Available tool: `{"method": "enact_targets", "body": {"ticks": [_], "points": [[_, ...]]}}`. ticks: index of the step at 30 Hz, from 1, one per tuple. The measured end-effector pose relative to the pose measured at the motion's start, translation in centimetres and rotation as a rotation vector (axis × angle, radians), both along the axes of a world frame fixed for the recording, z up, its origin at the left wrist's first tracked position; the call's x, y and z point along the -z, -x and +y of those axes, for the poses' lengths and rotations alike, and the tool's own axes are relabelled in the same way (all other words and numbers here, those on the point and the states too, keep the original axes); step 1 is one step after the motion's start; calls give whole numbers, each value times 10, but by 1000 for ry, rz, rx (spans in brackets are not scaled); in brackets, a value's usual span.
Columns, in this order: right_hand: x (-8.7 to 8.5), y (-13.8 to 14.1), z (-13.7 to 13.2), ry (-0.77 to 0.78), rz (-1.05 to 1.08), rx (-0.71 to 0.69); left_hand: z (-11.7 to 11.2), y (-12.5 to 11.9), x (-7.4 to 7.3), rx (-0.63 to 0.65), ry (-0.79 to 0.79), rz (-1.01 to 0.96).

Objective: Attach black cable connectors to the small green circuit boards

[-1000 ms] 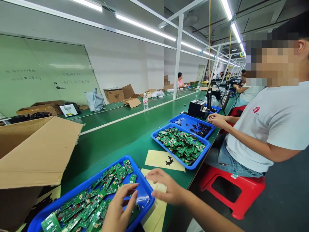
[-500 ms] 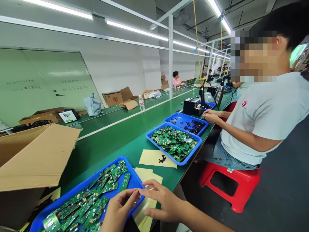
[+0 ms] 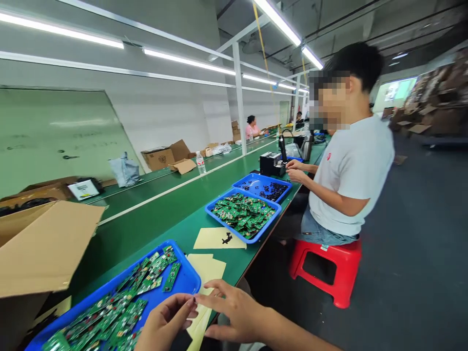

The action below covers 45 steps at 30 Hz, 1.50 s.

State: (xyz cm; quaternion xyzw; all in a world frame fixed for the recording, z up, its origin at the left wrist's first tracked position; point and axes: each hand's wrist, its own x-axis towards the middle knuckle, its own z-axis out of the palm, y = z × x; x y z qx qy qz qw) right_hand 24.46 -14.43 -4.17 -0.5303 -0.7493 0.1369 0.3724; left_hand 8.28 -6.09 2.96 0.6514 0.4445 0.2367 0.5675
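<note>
My left hand (image 3: 166, 321) is closed in a pinch at the near edge of the table, with a tiny dark piece (image 3: 194, 300) at its fingertips, too small to name. Beside it, my right hand (image 3: 239, 312) has its fingers stretched and apart, and its index fingertip meets the left fingertips. Both hands hover just right of a blue tray (image 3: 192, 274) that holds many green circuit boards (image 3: 126, 304). Pale yellow paper sheets (image 3: 206, 265) lie behind and under the hands.
Farther along stand a second blue tray (image 3: 211, 209) heaped with circuit boards (image 3: 243, 214) and one with small black parts (image 3: 274, 190). Another yellow sheet (image 3: 204, 239) bears black pieces (image 3: 227, 238). A cardboard box (image 3: 47, 243) stands left. A co-worker (image 3: 343, 170) sits on a red stool (image 3: 347, 273).
My view has swung to the right, so the trays and co-worker appear farther left. Both hands keep nearly the same pose, fingertips together.
</note>
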Motion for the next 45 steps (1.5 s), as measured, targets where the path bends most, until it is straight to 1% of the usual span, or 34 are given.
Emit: {"method": "enact_targets", "body": {"ticks": [4,6,11,14,17,19,22,26,31,35,40,42,45], "points": [[2,-4,-1,-43,-83,74,11,-10,-1,134,103,-28],[2,-7,-2,-53,-106,104,15,-16,-3,178,112,-50],[0,-18,-1,-53,-118,173,25,-34,-8,274,37,-44],[-1,-23,4,-38,-120,264,34,-47,-9,274,-27,6],[2,-25,10,-18,-130,361,45,-58,-6,314,-98,72],[5,-25,15,-8,-138,421,52,-65,-2,360,-165,128],[10,-28,21,4,-157,493,66,-78,6,373,-144,172],[16,-34,31,47,-217,586,87,-97,20,418,-108,215],[20,-41,43,177,-314,692,107,-122,39,499,-72,263],[20,-45,51,292,-316,727,116,-135,50,562,-34,282],[20,-54,61,463,-224,761,131,-138,56,608,-11,321],[22,-57,63,486,-194,768,137,-139,57,604,-27,352],[29,-61,64,453,-162,754,141,-144,60,614,-58,421]]}}
